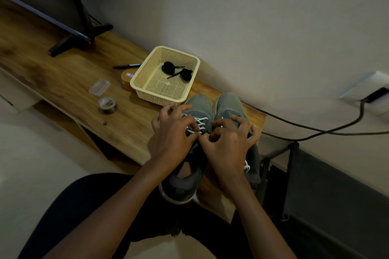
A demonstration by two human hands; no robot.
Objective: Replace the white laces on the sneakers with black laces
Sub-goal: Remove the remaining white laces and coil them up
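white laces [199,125] – seen criss-crossed through the left shoe of the grey-blue sneakers [228,104], toes pointed at 12 o'clock | sneakers are set side by side on the wooden shelf [63,82] | laces are pinched by curled fingers of left hand [174,134] and right hand [229,143] | black laces [177,70] – coiled, kept in cream basket [145,69] at 11 o'clock

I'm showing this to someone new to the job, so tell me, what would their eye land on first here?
First, the left hand and right hand meeting over the grey sneakers at the near end of the wooden table, fingers curled at the white laces. Next, the cream basket just beyond the toes, with two coiled black laces inside.
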